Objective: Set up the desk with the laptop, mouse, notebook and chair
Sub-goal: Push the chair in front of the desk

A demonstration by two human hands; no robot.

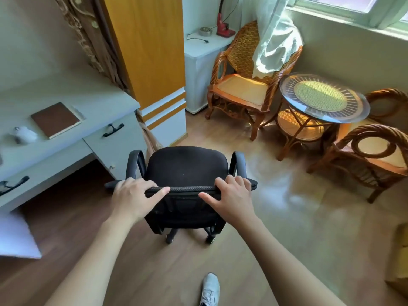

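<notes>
A black office chair (186, 166) on castors stands on the wood floor, right of the desk's knee space. My left hand (134, 196) and my right hand (231, 195) both grip the top edge of its backrest, fingers over the front, thumbs behind. On the pale grey desk (92, 100) at the left lie a brown notebook (55, 119) and, nearer the left edge, a white mouse (24, 134). The laptop is not in view.
An orange-and-white cabinet (152, 62) stands just beyond the desk's right end. Two rattan armchairs (242, 85) and a round glass-topped rattan table (322, 98) fill the right side under the window. My white shoe (209, 288) is on the floor behind the chair.
</notes>
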